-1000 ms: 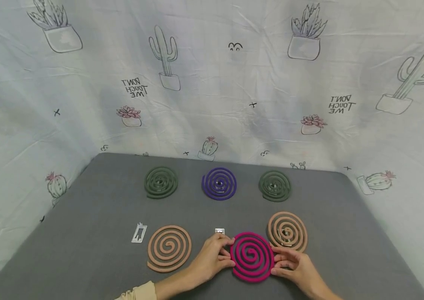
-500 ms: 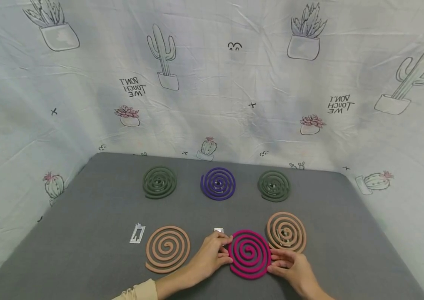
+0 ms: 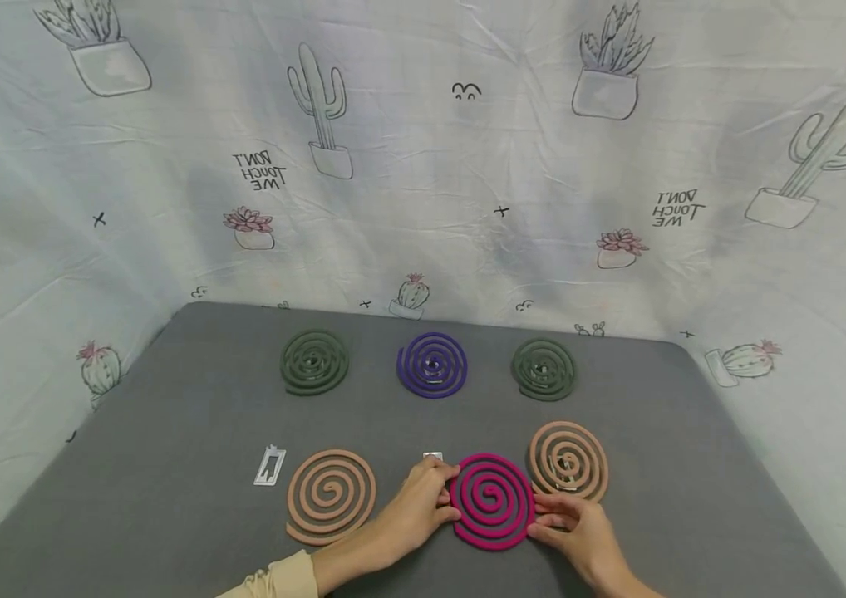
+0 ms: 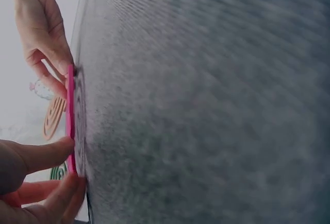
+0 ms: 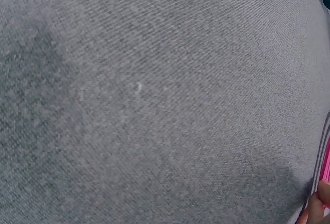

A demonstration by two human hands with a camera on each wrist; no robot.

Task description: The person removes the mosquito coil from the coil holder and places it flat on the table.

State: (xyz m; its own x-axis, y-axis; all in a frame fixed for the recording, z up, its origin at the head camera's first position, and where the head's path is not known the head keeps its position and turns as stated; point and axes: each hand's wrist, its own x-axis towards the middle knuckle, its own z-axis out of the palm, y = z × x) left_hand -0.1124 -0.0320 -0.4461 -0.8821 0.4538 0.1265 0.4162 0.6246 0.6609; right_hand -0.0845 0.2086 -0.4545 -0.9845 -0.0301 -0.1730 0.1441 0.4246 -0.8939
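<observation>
A pink mosquito coil (image 3: 493,497) is held flat by its edges between both hands. My left hand (image 3: 420,504) pinches its left edge, thumb nearer me. Its right edge is pinched by my right hand (image 3: 576,531). In the left wrist view, the pink coil (image 4: 70,110) appears edge-on, a little off the grey cloth, with its shadow beside it. Just beyond the left hand lies a small metal coil stand (image 3: 433,455), mostly hidden by hand and coil. In the right wrist view only the right fingertips (image 5: 315,206) and a sliver of pink show.
An orange coil (image 3: 331,490) lies left of the left forearm, which covers its lower edge. Another metal stand (image 3: 269,466) is beside it. A second orange coil (image 3: 568,459) sits over a stand beyond the right hand. Along the back are green (image 3: 313,362), purple (image 3: 432,365) and green (image 3: 543,370) coils.
Both hands have shifted the pink coil slightly away from me and to the left, bringing it closer over the middle metal stand. The grip of each hand stays the same.
</observation>
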